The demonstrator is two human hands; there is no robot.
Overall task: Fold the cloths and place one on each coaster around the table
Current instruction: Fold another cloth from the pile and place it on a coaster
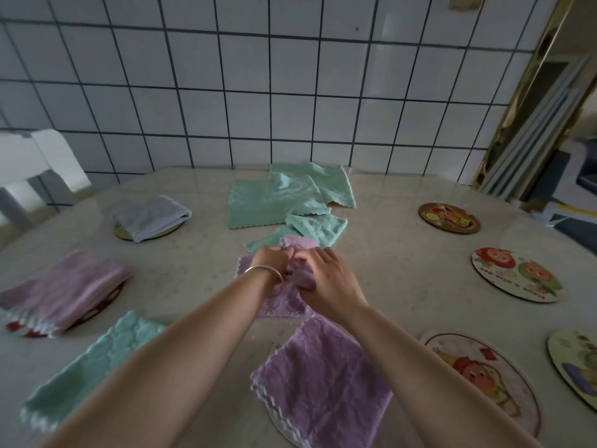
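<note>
A purple cloth (284, 299) is spread on the table (387, 253) at its middle, and both hands are laid on it side by side. The left hand (271, 263), with a silver bangle (263, 272) at the wrist, is curled round a raised fold at the cloth's far edge; the right hand (326, 279) lies just beside it, its fingers bent onto the same bunched fold, though the blur does not allow it to be told whether the fabric is pinched. Just beyond the hands, loose green cloths (277, 198) are heaped, one touching the purple cloth's far edge. Nearer the person, a folded purple cloth (319, 383) is seen on a coaster (284, 428), under the right forearm. To the left, a folded green cloth (97, 360), a folded pink cloth (64, 292) and a folded grey cloth (148, 216) are set. To the right, bare picture coasters (517, 274) are laid, well apart from the hands.
</note>
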